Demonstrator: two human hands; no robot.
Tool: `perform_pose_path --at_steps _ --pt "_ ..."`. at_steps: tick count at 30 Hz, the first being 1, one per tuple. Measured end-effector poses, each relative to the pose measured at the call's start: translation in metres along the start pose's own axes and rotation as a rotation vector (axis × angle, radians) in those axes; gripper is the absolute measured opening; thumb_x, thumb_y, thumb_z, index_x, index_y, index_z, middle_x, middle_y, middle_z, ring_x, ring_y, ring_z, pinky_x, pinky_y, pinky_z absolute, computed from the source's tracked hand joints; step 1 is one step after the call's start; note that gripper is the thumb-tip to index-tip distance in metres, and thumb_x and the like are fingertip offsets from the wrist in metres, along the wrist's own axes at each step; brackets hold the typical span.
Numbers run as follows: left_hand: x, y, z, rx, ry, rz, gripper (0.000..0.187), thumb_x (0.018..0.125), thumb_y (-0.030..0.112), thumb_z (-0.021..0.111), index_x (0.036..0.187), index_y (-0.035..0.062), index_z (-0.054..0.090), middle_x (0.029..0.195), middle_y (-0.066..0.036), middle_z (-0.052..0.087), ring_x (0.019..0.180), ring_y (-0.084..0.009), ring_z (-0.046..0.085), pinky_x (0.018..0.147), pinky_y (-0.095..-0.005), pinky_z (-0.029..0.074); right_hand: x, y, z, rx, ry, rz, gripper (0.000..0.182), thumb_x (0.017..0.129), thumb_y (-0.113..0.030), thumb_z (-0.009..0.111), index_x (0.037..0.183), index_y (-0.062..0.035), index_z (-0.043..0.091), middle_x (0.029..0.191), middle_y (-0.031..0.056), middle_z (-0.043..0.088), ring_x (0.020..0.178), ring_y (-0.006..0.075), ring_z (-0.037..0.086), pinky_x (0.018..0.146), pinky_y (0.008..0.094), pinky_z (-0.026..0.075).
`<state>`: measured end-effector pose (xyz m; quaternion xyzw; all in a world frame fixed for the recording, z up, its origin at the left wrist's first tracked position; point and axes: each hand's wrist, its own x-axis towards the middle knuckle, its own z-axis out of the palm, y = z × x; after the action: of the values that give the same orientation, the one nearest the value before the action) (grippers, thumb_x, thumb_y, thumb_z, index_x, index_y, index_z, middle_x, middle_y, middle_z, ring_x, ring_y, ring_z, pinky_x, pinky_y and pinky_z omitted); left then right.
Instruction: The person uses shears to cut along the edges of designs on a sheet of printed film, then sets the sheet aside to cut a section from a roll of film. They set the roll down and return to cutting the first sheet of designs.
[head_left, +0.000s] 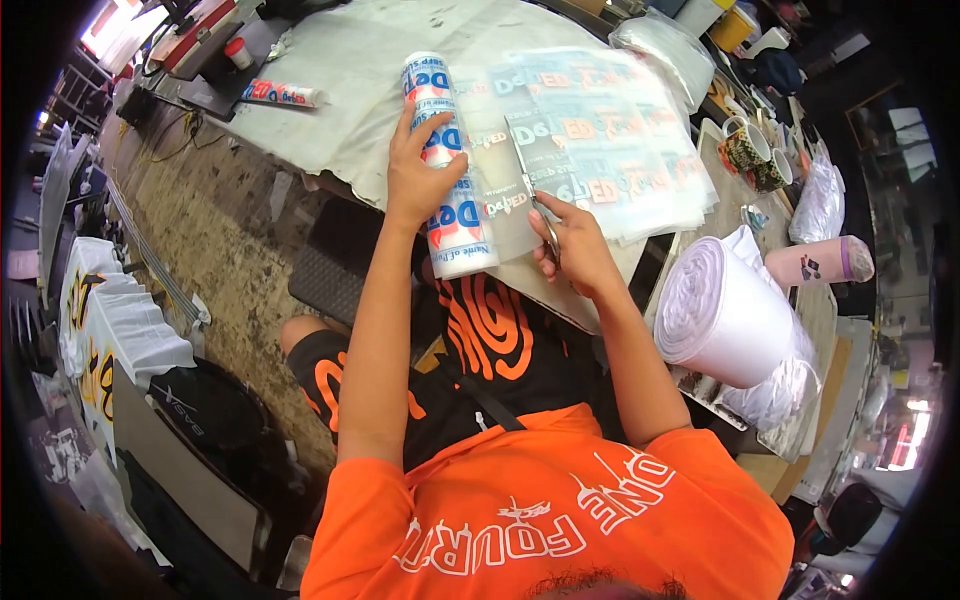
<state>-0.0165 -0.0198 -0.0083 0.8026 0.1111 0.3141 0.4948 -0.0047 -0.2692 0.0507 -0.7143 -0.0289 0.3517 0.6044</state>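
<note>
One pair of scissors (529, 186) is held in the right hand (578, 245); one white printed roll (460, 225), lettered "DepED" and "Name of Pu…" in blue and red, is spanned by the left hand (422, 172), thumb and fingers apart, on the table (350, 135); beyond, one smaller printed roll (284, 94) is seen; translucent sheets (625, 150), too overlapped to count, are spread rightward.

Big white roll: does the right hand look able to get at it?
Probably yes: nothing seems to stand between the right hand and the roll, though that hand already holds scissors.
</note>
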Motion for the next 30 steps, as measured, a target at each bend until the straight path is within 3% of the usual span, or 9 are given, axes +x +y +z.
perform_pose_path --at_steps 5,8,10,20,30 --pt "0.000 0.003 -0.001 0.004 -0.013 -0.042 0.057 0.072 0.017 0.082 0.129 0.0168 0.073 0.165 -0.020 0.038 0.145 -0.0381 0.045 0.113 -0.0453 0.046 -0.001 0.005 -0.001 -0.015 0.001 -0.035 0.065 0.103 -0.027 0.069 0.156 0.0008 0.045 0.067 0.0038 0.060 0.046 0.0112 0.051 0.042 0.0278 0.041" --pt "-0.001 0.004 -0.002 0.055 -0.017 0.006 0.057 0.075 0.011 0.080 0.132 0.0125 0.072 0.165 -0.022 0.037 0.140 -0.0326 0.054 0.108 -0.0394 0.050 0.001 -0.004 0.005 -0.020 0.030 -0.041 0.062 0.104 -0.027 0.069 0.155 0.0016 0.047 0.066 0.0027 0.059 0.046 0.0110 0.050 0.043 0.0278 0.041" --pt "-0.001 0.001 0.000 -0.003 -0.007 -0.025 0.057 0.072 0.018 0.082 0.129 0.0169 0.074 0.165 -0.021 0.038 0.145 -0.0384 0.045 0.114 -0.0452 0.046 0.014 -0.009 0.006 -0.046 0.027 -0.054 0.062 0.104 -0.028 0.068 0.154 0.0020 0.048 0.066 0.0025 0.058 0.046 0.0108 0.050 0.043 0.0279 0.041" --pt "0.000 0.001 0.000 0.015 -0.008 -0.011 0.057 0.073 0.018 0.081 0.129 0.0161 0.074 0.165 -0.022 0.038 0.145 -0.0392 0.046 0.114 -0.0455 0.045 0.031 -0.013 0.002 -0.055 -0.009 -0.074 0.067 0.103 -0.026 0.069 0.156 0.0059 0.042 0.064 0.0043 0.059 0.046 0.0124 0.052 0.042 0.0301 0.042" --pt "0.001 0.001 0.000 0.004 0.004 0.000 0.057 0.072 0.019 0.081 0.128 0.0150 0.074 0.164 -0.023 0.039 0.144 -0.0396 0.046 0.115 -0.0455 0.045 0.058 -0.037 0.003 -0.015 -0.018 -0.044 0.060 0.104 -0.022 0.067 0.153 0.0039 0.047 0.066 0.0038 0.060 0.047 0.0128 0.052 0.044 0.0304 0.042"
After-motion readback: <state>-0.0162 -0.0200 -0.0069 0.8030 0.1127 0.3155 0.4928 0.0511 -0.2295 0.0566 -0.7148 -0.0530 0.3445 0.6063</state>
